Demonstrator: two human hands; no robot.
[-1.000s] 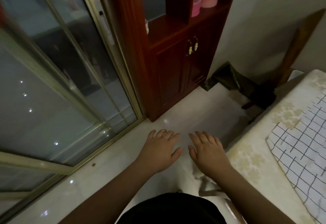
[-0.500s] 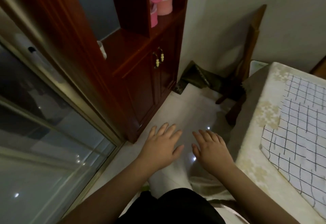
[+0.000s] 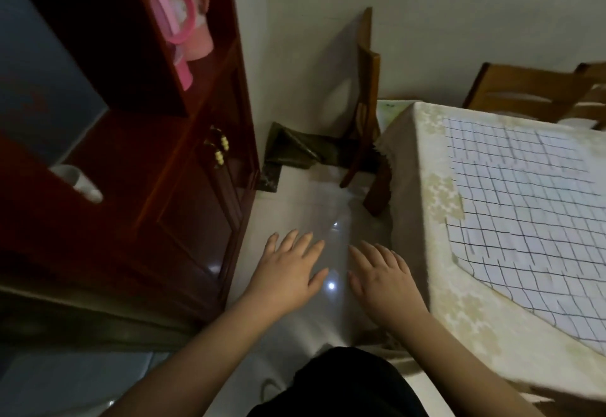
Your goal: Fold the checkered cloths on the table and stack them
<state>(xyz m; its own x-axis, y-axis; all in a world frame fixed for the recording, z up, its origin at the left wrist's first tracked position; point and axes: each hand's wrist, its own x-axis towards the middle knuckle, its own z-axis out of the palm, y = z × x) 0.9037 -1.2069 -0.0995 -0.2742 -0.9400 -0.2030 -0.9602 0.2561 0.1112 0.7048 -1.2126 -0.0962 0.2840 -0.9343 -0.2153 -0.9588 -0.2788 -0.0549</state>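
Left hand [image 3: 288,269] — palm down, fingers straight and spread, holding nothing, over the floor [image 3: 295,206].
Right hand [image 3: 382,277] — the same pose, just beside the left, near the table [image 3: 436,252] edge.
Cloth [image 3: 531,206] — white with a dark grid, lying flat on the table at right, well apart from both hands.
Cabinet [image 3: 183,187] — dark red wood, at left.
Chair [image 3: 369,115] — against the wall.

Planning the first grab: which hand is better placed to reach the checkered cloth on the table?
Right. The right hand hovers open beside the table's edge, nearer the checkered cloth. The left hand, also open, is over the floor toward the cabinet, farther away.
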